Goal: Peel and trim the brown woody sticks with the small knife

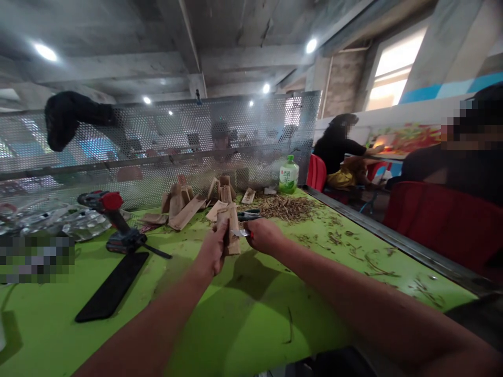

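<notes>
Two closed hands: your left hand (212, 251) grips a wood block (233, 235), your right hand (264, 235) a small knife (242, 233); keep its edge turned away from that block-holding hand

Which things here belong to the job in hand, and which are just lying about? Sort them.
In use: left hand gripping wood piece; right hand holding blade; shavings; loose wood pieces.

Lying about: drill; black strip; green bottle.
</notes>
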Action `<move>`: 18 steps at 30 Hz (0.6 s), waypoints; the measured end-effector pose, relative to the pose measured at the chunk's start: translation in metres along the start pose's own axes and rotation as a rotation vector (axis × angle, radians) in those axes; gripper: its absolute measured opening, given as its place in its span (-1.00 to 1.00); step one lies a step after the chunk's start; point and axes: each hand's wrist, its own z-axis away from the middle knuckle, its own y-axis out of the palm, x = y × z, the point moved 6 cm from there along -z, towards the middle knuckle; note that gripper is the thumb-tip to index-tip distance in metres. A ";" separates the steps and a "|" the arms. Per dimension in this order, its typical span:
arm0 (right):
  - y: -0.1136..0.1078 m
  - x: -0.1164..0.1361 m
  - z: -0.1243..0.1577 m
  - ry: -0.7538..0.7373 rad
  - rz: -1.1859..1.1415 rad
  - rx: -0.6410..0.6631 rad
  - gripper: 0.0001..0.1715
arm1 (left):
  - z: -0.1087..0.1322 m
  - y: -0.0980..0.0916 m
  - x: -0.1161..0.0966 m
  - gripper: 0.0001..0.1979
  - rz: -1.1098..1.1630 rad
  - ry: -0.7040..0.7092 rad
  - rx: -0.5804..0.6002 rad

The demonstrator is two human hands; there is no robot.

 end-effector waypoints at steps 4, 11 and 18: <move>0.001 -0.007 0.001 -0.023 0.011 -0.044 -0.72 | 0.005 0.005 -0.001 -0.66 -0.061 0.007 -0.012; 0.002 -0.012 0.002 -0.042 0.009 -0.099 -0.74 | 0.007 0.006 0.004 -0.64 -0.108 0.038 0.000; -0.002 -0.040 -0.012 0.094 -0.015 -0.141 -0.69 | 0.019 0.013 0.018 -0.65 -0.191 -0.118 0.006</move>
